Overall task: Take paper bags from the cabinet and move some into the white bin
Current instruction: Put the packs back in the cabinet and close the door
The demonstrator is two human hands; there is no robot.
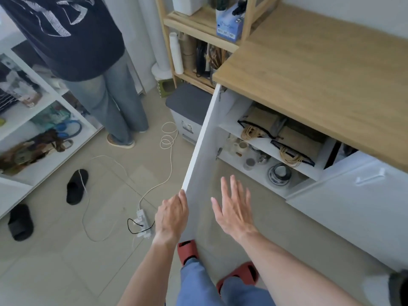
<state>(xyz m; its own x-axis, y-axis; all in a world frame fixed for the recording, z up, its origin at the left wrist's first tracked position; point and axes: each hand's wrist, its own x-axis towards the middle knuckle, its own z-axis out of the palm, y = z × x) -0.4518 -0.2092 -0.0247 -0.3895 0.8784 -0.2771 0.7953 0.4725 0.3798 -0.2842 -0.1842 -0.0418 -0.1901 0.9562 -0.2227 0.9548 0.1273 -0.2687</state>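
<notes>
**Cabinet door held open, bags on the upper shelf**

The left hand point(171, 215) grips the near edge of the open white door point(202, 151), fingers curled round it. The right hand point(234, 208) hovers just right of the door, in front of the cabinet point(273, 149), with fingers straight and spread wide, holding nothing and touching nothing.

Inside the cabinet, brown paper bags point(293, 138) lie flat on the upper shelf, their twine handles facing out toward the near side; a second stack sits further left and far on the same shelf. On the shelf below stand small jars and a patterned bowl point(278, 173). A wooden top point(326, 85) covers the cabinet. To the right, another white door with a handle point(371, 176) is shut.

Left of the open door, on the floor, a white bin point(187, 115) with a grey lid stands against a wooden rack point(198, 25). A power strip point(143, 224) with a white cord lies on the tiles near the left hand. Two black slippers point(76, 186) lie further left. Another person in jeans point(114, 102) stands at the far left beside white shelves point(44, 120).
</notes>
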